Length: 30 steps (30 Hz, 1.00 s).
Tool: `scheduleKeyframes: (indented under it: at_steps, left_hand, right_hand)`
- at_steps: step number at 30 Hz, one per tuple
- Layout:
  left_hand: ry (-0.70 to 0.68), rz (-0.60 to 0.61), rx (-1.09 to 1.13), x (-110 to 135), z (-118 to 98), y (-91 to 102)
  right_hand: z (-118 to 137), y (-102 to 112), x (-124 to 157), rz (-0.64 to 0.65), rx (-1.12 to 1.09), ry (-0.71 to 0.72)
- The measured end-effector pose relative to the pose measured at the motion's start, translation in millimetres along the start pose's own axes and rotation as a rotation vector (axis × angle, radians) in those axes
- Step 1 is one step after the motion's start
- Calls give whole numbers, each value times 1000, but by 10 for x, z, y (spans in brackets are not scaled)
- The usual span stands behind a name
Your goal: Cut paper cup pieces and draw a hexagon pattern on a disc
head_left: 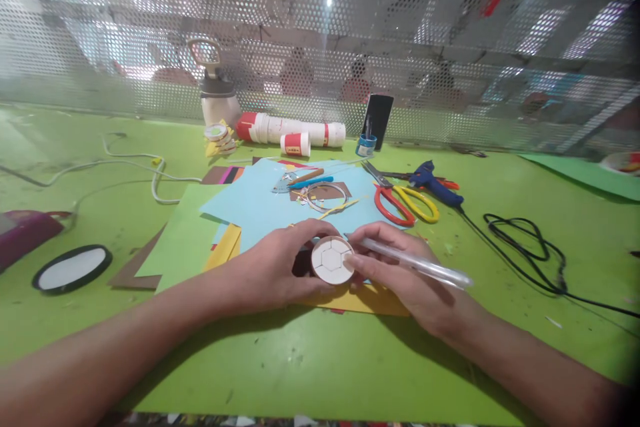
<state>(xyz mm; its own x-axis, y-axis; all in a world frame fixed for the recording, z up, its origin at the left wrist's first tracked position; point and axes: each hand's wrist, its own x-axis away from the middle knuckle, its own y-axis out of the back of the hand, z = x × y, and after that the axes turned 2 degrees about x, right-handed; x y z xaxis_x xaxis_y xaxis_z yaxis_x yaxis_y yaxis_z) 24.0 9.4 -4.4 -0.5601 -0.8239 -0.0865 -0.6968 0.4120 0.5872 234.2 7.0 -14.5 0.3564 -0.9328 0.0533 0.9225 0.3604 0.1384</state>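
Observation:
My left hand (pixel 280 267) is closed round a small white paper disc (pixel 333 260) with pencilled hexagon lines, holding it at its left edge over coloured paper. My right hand (pixel 400 273) grips a clear pen (pixel 420 265), its tip touching the disc's right side. Both hands rest over a yellow sheet (pixel 365 300) and a light blue sheet (pixel 260 203) on the green table (pixel 310 367).
Red-and-yellow scissors (pixel 407 203) and a blue glue gun (pixel 435 183) with a black cable (pixel 530 247) lie at right. Glue tubes (pixel 295 130), a bottle (pixel 217 90), a phone (pixel 377 120) stand at the back. A black-rimmed oval (pixel 73 268) and a white cable (pixel 125 163) lie at left.

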Motion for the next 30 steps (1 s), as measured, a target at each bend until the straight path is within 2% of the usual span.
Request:
scheduleKeyframes:
  at_steps: [6,10,12,18,22,30]
  left_hand:
    - [13,-29,-9,-21,8,3]
    - [41,-88,-87,-43,71,-21]
    - [47,-115,-143,-55,110,-38]
    - [106,-95,-135,-74,118,-47]
    - [163,-89,-138,-80,87,-35]
    - [158,-92,-144,-79,79,-37]
  right_hand:
    - [25,16,3,-3,-23,-2]
    - [47,69,35,-193,89,128]
    - [16,86,40,-219,128,187]
    - [-109,36,17,-44,-8,125]
    - [-45,-9,35,-20,67,67]
    - [-12,-31,47,12,95,45]
